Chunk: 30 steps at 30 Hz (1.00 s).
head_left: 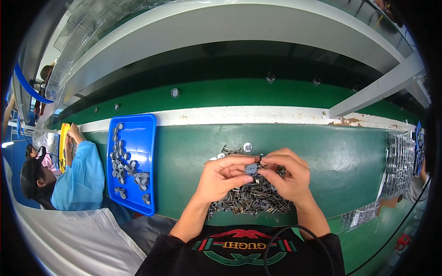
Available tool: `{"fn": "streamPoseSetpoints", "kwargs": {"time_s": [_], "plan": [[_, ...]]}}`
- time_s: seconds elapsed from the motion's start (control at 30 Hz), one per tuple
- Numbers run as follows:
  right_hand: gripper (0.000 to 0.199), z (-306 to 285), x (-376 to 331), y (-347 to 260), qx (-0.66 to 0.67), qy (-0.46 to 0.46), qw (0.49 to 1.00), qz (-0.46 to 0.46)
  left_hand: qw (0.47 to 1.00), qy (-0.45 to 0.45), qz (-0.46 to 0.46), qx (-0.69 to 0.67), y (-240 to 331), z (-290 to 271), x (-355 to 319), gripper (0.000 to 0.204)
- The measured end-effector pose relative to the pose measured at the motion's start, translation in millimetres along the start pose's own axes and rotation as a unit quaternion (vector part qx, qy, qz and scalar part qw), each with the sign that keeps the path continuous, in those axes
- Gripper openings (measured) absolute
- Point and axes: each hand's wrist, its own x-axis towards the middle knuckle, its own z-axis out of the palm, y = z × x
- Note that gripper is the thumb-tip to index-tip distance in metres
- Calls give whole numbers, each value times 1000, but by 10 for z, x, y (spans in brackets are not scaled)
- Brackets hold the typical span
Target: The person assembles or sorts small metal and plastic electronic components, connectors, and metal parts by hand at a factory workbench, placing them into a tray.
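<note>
- Head view: the grey part point(251, 169) is up between the two hands, above the near side of the worktop point(340, 170), in front of the person's chest.
- It is small, chunky and blue-grey, with a rounded outline; its visible face carries several darker spots that look like holes or recesses. Finer detail is too small to make out.
- The left hand point(220, 178) grasps the grey part, its thumb below and its fingers behind and above.
- The right hand point(289, 174) is curled in from the other side, thumb and fingertips drawn together at the part's right edge. A small dark bit shows at the fingertips; whether this hand pinches that or the part itself I cannot tell.
- Beneath both hands lies a loose heap of small metal pieces point(248, 200), dark and silvery, many slim and pin-like, pointing every way.
- A round, pale piece point(247, 147) lies at the heap's far edge.
- To the left, a blue tray point(146, 165) holds many grey pieces point(120, 156) of similar colour, scattered mostly along its left and middle.
- Beyond the white ledge point(221, 115), a few small pieces stand well apart on a green strip point(221, 94).
- Clear plastic trays point(399, 161) are stacked at the right.
- At far left, a co-worker in a blue sleeve point(85, 177) reaches to a yellow tray point(63, 142).
</note>
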Motion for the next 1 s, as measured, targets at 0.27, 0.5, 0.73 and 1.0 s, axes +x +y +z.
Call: {"fn": "streamPoseSetpoints", "kwargs": {"time_s": [0.27,0.5,0.73,1.0], "plan": [[20,26,15,1,-93,1,992,-85,999,-27,27,30,48,53,30,43],[19,67,-13,15,-128,11,986,-107,999,-25,14,27,5,40,33,43],[24,112,-47,30,-201,22,966,-163,998,41,-34,20,104,121,19,37],[31,-318,94,297,-165,-11,986,-5,914,167,79,361,173,-249,633,24]]}}
